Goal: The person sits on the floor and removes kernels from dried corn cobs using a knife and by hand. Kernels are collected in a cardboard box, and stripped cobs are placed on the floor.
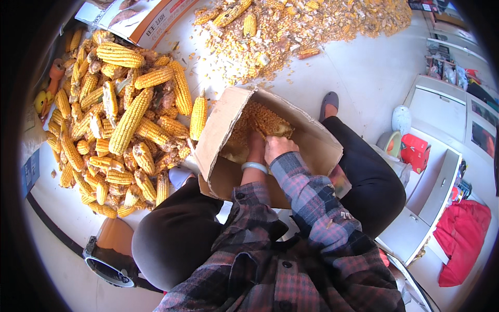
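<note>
An open cardboard box (317,142) stands tilted between my knees, with loose corn kernels (269,113) inside. My left hand (256,146), with a pale bracelet at the wrist, reaches into the box; its fingers are hidden, and whether it grips anything does not show. Beside it, nearly touching, my right hand (281,148) is closed in a fist at the kernels' near edge. What lies inside the fist is hard to make out. Left of the box lies a large heap of dried corn cobs (130,121), many with full yellow kernels.
Shelled kernels mixed with cobs (280,43) spread over the floor beyond the box. A printed carton (156,23) stands at the upper left. White cabinets (436,113), a red box (415,153) and a red cloth (462,238) are on the right. A dark bin-like container (113,249) is at lower left.
</note>
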`<action>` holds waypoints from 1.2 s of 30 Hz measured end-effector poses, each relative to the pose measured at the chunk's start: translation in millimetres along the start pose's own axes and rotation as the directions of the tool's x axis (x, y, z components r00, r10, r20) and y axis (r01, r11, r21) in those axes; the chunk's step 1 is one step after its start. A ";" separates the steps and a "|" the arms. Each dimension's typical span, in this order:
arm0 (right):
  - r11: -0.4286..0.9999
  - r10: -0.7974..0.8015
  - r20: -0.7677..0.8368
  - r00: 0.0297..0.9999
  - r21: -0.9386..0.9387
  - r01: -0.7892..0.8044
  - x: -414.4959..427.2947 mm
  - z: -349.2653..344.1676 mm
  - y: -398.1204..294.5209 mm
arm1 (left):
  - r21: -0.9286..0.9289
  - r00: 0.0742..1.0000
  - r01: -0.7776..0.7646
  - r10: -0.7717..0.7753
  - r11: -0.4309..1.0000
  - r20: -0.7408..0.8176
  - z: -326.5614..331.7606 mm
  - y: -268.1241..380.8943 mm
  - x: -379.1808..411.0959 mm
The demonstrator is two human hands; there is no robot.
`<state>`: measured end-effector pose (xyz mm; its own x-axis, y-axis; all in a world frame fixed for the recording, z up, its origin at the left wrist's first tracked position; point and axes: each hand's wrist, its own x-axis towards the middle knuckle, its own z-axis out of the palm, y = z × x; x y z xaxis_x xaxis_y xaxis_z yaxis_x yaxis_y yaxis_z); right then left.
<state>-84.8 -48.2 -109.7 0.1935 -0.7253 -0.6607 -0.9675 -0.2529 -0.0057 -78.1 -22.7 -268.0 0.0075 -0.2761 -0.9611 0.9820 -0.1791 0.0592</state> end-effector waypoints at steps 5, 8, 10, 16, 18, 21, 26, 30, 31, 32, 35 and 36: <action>1.000 0.025 0.044 0.999 0.003 -0.025 -9.8 -14.1 -2.8 | -0.010 1.000 -0.015 0.015 1.000 0.013 -0.3 2.1 2.0; 0.999 0.032 0.097 0.995 -0.019 -0.031 -7.4 -18.5 -5.3 | -0.011 0.999 -0.011 0.011 1.000 0.030 2.7 -1.3 5.4; 0.999 0.029 0.123 0.992 -0.021 -0.027 0.5 -14.7 -9.1 | -0.026 0.999 -0.006 0.007 1.000 0.041 1.6 -0.1 4.6; 0.996 0.079 -0.044 0.996 0.037 -0.077 53.5 30.9 19.9 | -0.068 0.993 0.025 -0.016 0.997 0.118 -12.7 -26.4 -5.6; 0.996 0.059 -0.056 0.997 0.071 -0.055 48.1 30.1 32.5 | -0.045 0.992 0.111 -0.107 0.993 0.073 -8.7 -23.1 7.5; 0.995 0.002 -0.026 1.000 0.105 0.000 26.5 13.6 25.2 | 0.005 0.994 0.052 -0.052 0.999 0.092 -20.5 -18.9 24.9; 0.997 0.013 0.025 1.000 0.080 -0.015 30.2 20.8 24.5 | 0.154 0.998 -0.025 0.016 0.988 0.057 -14.4 -11.8 9.2; 0.992 0.048 0.033 0.998 0.112 -0.052 48.4 33.1 26.8 | 0.037 0.988 0.070 -0.075 0.997 0.135 -4.1 3.7 -10.2; 0.986 0.082 -0.005 0.997 0.143 -0.081 52.1 43.0 38.6 | 0.052 0.982 0.089 -0.096 0.995 0.165 -2.1 -2.6 -14.0; 0.992 0.062 -0.046 0.997 0.113 -0.056 60.5 52.1 47.4 | 0.061 0.974 0.092 -0.103 0.994 0.201 -1.2 -8.0 -15.7; 0.992 0.055 -0.126 0.991 0.120 -0.039 54.5 47.6 38.0 | 0.130 0.976 0.027 -0.055 0.991 0.211 -23.5 -7.5 14.0; 0.984 0.034 -0.006 0.999 0.176 -0.032 42.6 28.3 22.2 | 0.155 0.985 -0.006 -0.021 0.988 0.173 -46.4 1.2 20.0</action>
<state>-102.6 -66.6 -159.3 0.1617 -0.7373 -0.6559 -0.9868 -0.1130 -0.1163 -68.0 15.3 -299.7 -0.0458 -0.4319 -0.9007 0.9411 -0.3212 0.1062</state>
